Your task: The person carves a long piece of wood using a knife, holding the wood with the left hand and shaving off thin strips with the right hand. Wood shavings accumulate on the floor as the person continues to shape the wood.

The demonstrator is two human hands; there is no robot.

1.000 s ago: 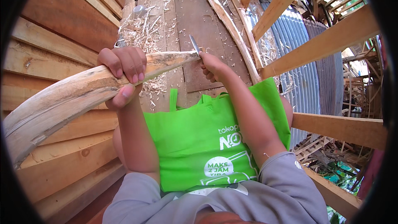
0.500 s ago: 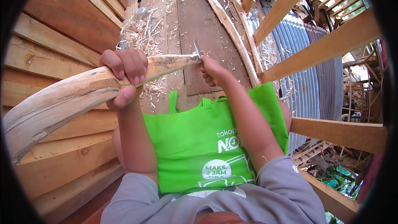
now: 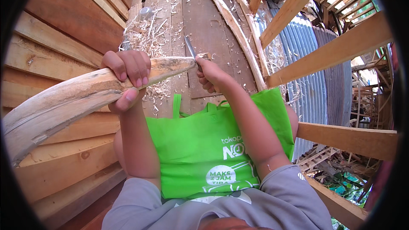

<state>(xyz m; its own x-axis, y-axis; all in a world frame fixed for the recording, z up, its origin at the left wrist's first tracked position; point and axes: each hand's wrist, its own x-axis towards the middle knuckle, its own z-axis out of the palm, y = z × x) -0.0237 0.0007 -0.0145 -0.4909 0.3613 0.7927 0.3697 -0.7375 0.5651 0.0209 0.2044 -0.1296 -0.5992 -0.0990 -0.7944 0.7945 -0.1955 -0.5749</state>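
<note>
A long curved piece of pale, peeled wood (image 3: 64, 96) runs from the left edge to a tapered end near the middle. My left hand (image 3: 128, 76) is wrapped round it, fingers over the top and thumb beneath. My right hand (image 3: 209, 74) is closed round a knife, whose handle is hidden in the fist. The knife's blade (image 3: 190, 47) points up and away, crossing the wood at its tapered end. A bright green bag (image 3: 191, 145) covers my lap below both forearms.
Wood shavings (image 3: 149, 34) litter the plank floor (image 3: 204, 25), with a clear cup (image 3: 145, 13) among them. Two long peeled poles (image 3: 230, 17) lie beyond. A plank wall (image 3: 64, 51) stands at left; wooden rails (image 3: 332, 51) and corrugated metal sheets (image 3: 302, 55) are at right.
My right hand and the knife have moved slightly left along the wood's tapered end, and the blade leans further left. My left hand keeps its grip in nearly the same place.
</note>
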